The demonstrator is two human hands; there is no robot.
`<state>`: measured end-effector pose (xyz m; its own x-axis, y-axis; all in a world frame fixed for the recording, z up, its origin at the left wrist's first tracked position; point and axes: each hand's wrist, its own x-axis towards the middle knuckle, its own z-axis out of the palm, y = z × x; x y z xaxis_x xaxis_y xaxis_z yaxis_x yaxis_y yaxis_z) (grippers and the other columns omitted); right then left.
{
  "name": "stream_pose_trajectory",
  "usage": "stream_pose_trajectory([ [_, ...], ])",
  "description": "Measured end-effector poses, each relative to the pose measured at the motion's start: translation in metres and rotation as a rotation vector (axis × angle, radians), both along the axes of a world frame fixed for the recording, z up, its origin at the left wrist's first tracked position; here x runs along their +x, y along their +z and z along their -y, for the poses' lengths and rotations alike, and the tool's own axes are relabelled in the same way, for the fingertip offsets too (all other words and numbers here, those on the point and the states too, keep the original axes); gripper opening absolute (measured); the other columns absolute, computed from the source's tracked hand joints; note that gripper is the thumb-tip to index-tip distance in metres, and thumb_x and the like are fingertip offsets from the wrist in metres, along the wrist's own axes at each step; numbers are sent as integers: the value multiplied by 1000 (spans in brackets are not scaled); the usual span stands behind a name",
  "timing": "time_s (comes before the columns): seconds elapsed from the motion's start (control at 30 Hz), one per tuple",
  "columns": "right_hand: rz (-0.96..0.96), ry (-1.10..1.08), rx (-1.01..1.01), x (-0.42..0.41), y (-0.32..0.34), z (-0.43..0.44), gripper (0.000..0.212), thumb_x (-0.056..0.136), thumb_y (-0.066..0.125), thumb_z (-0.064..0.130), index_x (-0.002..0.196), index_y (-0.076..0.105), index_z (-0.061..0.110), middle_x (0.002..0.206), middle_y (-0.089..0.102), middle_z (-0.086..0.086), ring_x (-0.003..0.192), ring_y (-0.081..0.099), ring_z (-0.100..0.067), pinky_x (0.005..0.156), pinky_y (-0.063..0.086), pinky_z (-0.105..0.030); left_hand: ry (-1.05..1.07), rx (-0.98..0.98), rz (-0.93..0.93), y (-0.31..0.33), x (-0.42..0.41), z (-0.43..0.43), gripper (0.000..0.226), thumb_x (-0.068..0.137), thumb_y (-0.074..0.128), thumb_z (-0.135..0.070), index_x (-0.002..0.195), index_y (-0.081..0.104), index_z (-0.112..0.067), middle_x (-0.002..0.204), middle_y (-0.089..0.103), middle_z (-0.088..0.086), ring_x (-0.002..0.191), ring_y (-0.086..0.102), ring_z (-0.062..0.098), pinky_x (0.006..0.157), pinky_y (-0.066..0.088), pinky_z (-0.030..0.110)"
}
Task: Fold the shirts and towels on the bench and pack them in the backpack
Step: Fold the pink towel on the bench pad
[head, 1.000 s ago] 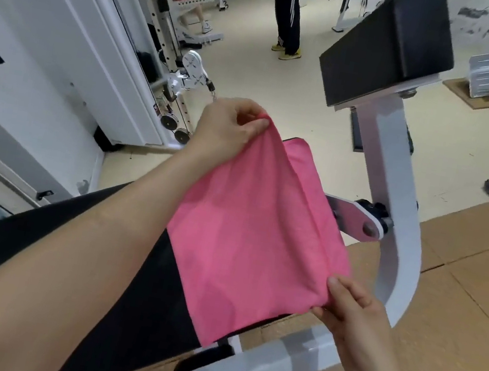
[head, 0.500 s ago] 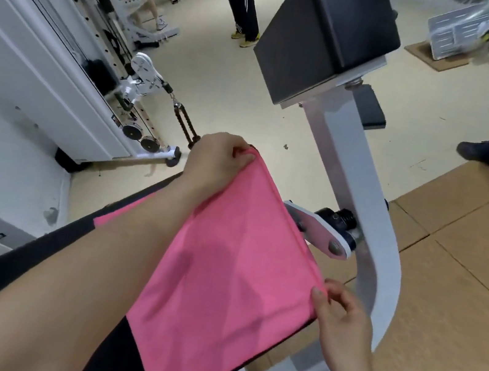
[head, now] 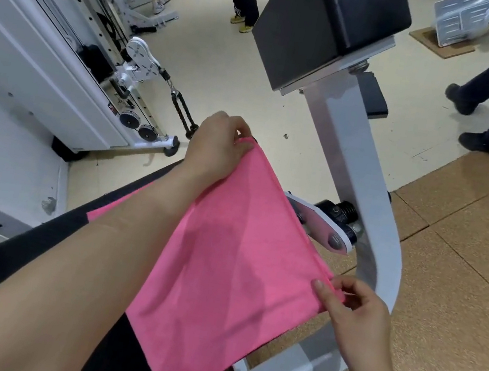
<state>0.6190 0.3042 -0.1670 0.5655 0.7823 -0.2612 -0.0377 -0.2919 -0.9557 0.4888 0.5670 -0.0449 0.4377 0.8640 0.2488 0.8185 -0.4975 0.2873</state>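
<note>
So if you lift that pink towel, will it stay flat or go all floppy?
Probably floppy: the pink towel follows the bench and droops over its edge. It looks light too, since the left hand and right hand each hold a corner with just a pinch.

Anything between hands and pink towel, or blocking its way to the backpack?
Nothing: left hand and right hand each pinch a corner of the pink towel. The backpack is not in view, so that route cannot be judged.
</note>
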Motion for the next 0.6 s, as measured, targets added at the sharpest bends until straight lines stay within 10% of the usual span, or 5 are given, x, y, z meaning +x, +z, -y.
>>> stream_pose_trajectory([
  [0.33, 75, 302, 104, 32, 27, 14, 45, 54, 78, 67, 72, 73, 26, 83, 67, 1, 77, 64, -20, 70, 54, -39, 78, -129, 442, 35, -52, 47, 24, 79, 76, -9, 82, 68, -32, 79, 67, -15, 76, 63, 3, 80, 54, 24],
  [0.6, 115, 488, 338, -10, 109, 19, 8, 59, 78, 30, 63, 74, 24, 84, 71, 8, 74, 65, -13, 67, 51, -21, 349, -118, 609, 105, -206, 179, 29, 79, 75, -6, 78, 75, -35, 75, 72, -19, 77, 65, -1, 75, 49, 11],
])
